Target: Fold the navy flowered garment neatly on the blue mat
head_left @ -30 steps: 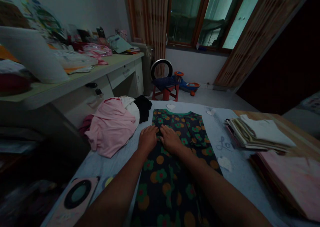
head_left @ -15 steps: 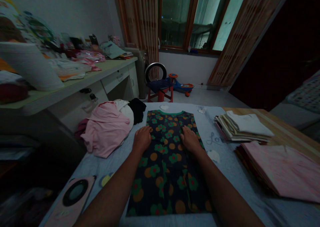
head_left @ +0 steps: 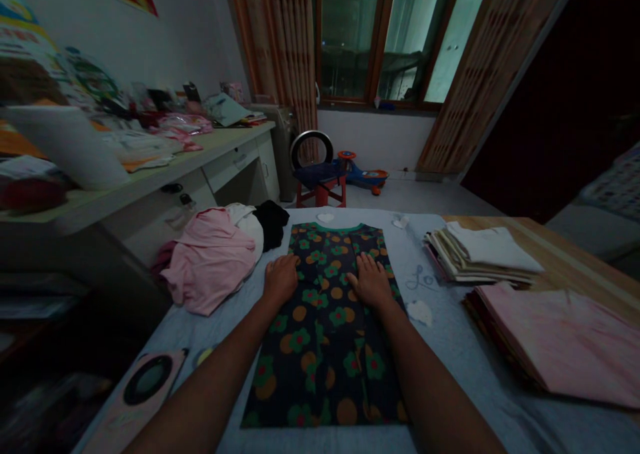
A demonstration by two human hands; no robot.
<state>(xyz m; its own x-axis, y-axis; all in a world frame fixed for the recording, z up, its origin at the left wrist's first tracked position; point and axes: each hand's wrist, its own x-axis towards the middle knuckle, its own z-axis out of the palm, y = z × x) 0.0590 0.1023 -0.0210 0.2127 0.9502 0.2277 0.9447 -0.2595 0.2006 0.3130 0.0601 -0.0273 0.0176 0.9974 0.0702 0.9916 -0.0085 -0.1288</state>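
Note:
A dark garment (head_left: 330, 321) printed with green flowers and orange dots lies flat in front of me as a long rectangle, its green-trimmed neckline at the far end. On its left edge, near the top, rests my left hand (head_left: 281, 279), open and palm down. My right hand (head_left: 371, 282) lies flat on the upper right part, fingers spread and pointing away from me. Neither hand lifts the cloth. My right forearm hides part of the garment's right edge.
A pink, white and black clothes heap (head_left: 215, 257) lies at left. Folded stacks, one white-topped (head_left: 490, 251) and one pink-topped (head_left: 565, 341), sit at right on the pale blue table cover (head_left: 450, 374). A pinkish phone-like object (head_left: 145, 387) lies front left. Beyond stands a red stool (head_left: 321, 191).
The right hand's fingers have spread and flattened on the garment. Both hands stay near its upper part. The whole view has shifted slightly.

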